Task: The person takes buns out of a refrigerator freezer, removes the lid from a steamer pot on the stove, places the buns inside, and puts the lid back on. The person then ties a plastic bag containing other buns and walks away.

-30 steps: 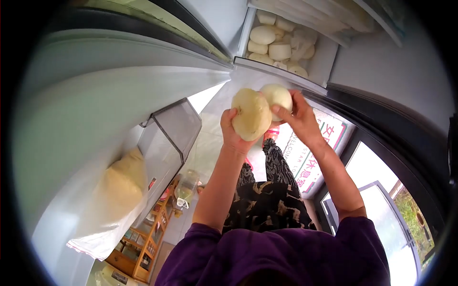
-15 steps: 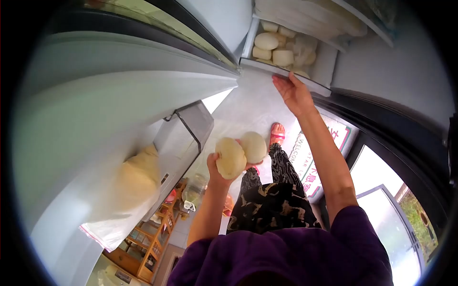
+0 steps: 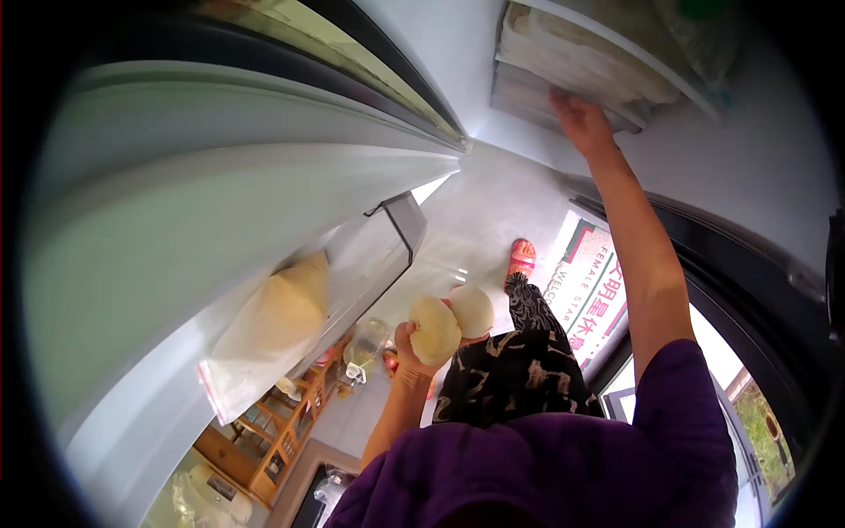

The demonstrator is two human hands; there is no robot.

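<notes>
My left hand (image 3: 414, 354) is closed around two pale steamed buns, held over the floor near my legs. The nearer steamed bun (image 3: 435, 332) looks yellowish; the whiter bun (image 3: 473, 311) sits against it on the right. At the upper right, my right hand (image 3: 584, 125) reaches up to the front of the fridge drawer (image 3: 528, 95). Its fingers are stretched out and holding nothing, at or against the drawer front. The drawer sits pushed in under a shelf, and its contents are hidden.
On the left stands the open fridge door (image 3: 220, 211), with a bag of yellowish food (image 3: 282, 308) in its door bin. Bagged items (image 3: 581, 53) lie on the shelf above the drawer. A printed mat (image 3: 590, 290) lies by my foot, and a wooden cabinet (image 3: 282, 440) stands lower left.
My right hand has moved up and away with the drawer, which slid inward; the buns inside it are now out of sight. My left hand still holds its two buns, slightly lower.
</notes>
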